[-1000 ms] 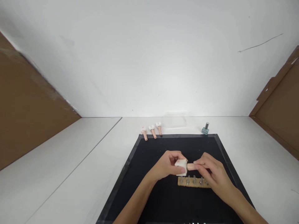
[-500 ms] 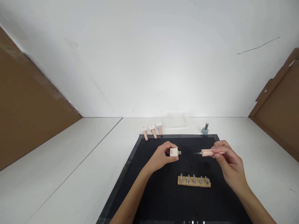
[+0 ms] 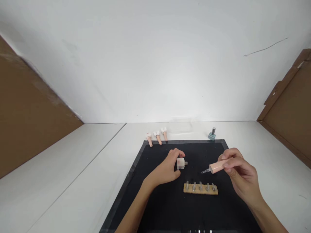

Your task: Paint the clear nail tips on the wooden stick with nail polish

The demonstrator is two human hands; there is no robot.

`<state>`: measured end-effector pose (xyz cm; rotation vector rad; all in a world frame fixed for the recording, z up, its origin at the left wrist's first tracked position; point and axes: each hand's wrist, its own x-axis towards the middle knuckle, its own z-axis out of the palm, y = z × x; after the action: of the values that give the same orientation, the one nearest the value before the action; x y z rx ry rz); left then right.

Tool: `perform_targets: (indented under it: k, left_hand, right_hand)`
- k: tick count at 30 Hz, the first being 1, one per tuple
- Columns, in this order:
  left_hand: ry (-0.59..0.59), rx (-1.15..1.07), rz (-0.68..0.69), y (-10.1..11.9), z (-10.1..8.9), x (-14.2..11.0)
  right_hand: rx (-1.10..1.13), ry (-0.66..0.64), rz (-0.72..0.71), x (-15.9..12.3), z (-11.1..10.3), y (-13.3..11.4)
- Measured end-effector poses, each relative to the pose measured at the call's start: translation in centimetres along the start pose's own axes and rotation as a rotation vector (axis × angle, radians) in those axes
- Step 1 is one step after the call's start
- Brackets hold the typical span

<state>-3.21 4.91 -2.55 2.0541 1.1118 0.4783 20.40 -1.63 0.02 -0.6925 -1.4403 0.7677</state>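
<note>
A small white nail polish bottle lies on its side on the black mat, its bare neck pointing right. My left hand is around it, thumb and fingers spread, with gaps between them and the bottle. In my right hand is the pink nail polish brush cap, pinched between thumb and fingers. Its wet-looking brush tip points left and slightly down, above the mat. Below, between the hands, a tan strip bears several clear nail tips standing in a row.
Three pink-capped polish bottles lie at the mat's back left edge. A grey-green bottle with a silver cap stands at the back right. The black mat covers the white table. Brown cardboard panels flank both sides.
My left hand has lowered the bottle to the mat and spread its fingers off it. My right hand has tilted the brush cap downward.
</note>
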Motion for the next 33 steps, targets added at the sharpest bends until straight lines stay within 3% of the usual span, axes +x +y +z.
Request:
perform_targets:
  k: [5, 14, 19, 24, 28, 33]
  left_hand:
    - [-0.178, -0.159, 0.045, 1.8, 0.3, -0.6]
    - [-0.331, -0.011, -0.058, 3.1, 2.1, -1.1]
    - [-0.288, 0.175, 0.034, 2.7, 3.5, -0.7]
    - [-0.315, 0.167, 0.0, 2.9, 3.9, -0.6]
    - [-0.247, 0.019, -0.025, 3.0, 3.5, -0.5]
    - [-0.022, -0.341, 0.0, 3.2, 2.9, -0.3]
  right_hand:
    - [0.012, 0.004, -0.011, 0.0, -0.2, -0.1]
    - [0.059, 0.024, -0.008, 0.1, -0.2, -0.3]
    - [0.095, 0.089, 0.052, 0.2, -0.1, -0.4]
    - [0.202, 0.295, 0.308, 0.8, 0.2, -0.2]
    - [0.299, 0.406, 0.515, 1.4, 0.3, 0.2]
    - [0.381, 0.655, 0.663, 1.5, 0.6, 1.4]
